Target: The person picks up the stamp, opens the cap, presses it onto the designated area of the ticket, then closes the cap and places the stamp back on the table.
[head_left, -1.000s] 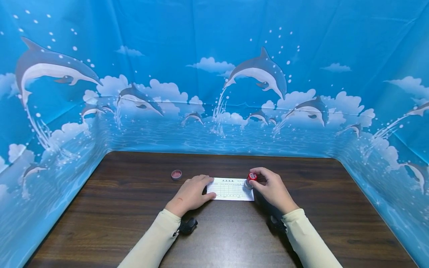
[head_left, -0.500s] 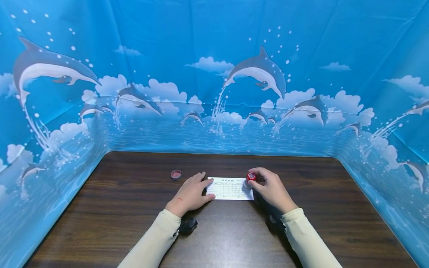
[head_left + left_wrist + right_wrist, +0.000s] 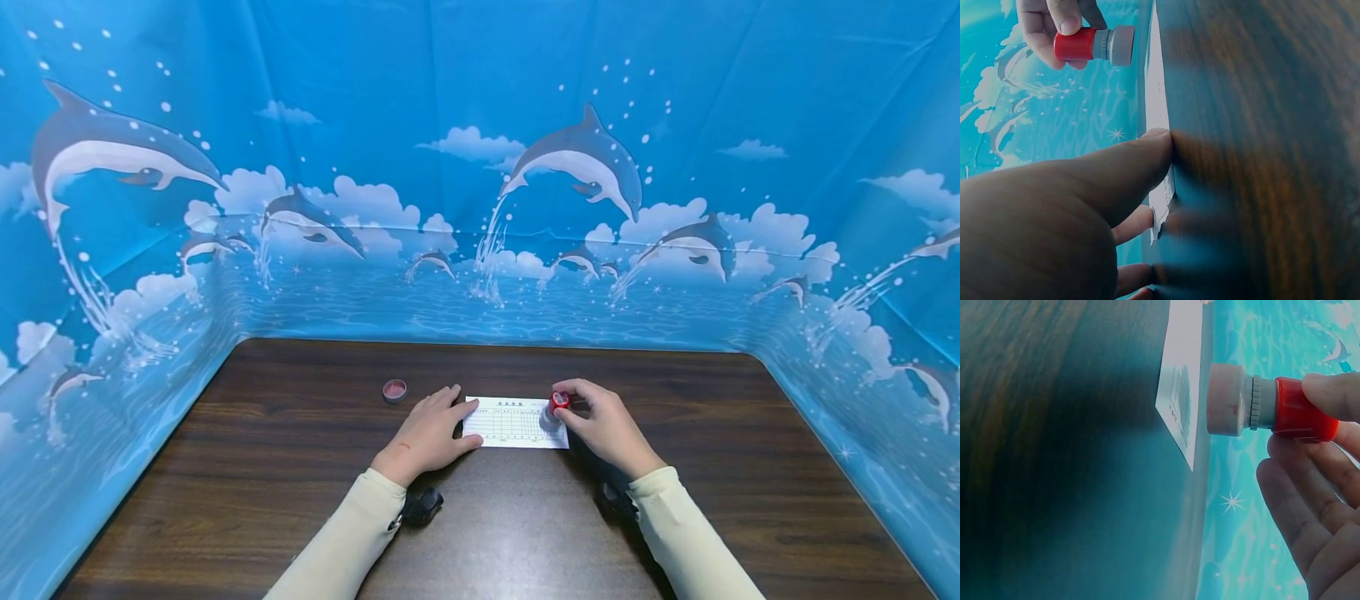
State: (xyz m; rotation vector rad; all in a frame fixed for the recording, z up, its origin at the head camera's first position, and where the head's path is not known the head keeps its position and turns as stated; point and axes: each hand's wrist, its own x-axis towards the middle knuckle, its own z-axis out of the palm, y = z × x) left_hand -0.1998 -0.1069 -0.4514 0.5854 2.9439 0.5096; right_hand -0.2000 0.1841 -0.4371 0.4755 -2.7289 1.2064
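The person's left hand (image 3: 423,437), fingers spread, rests on the left end of the paper slip (image 3: 510,423); the right hand (image 3: 603,425) pinches a red-handled stamp (image 3: 1264,403) just above the slip's right end. The stamp's long axis is near upright, broad pale end facing down. Farther off lie a small round container (image 3: 394,391), then the dolphin-print curtain (image 3: 360,308).
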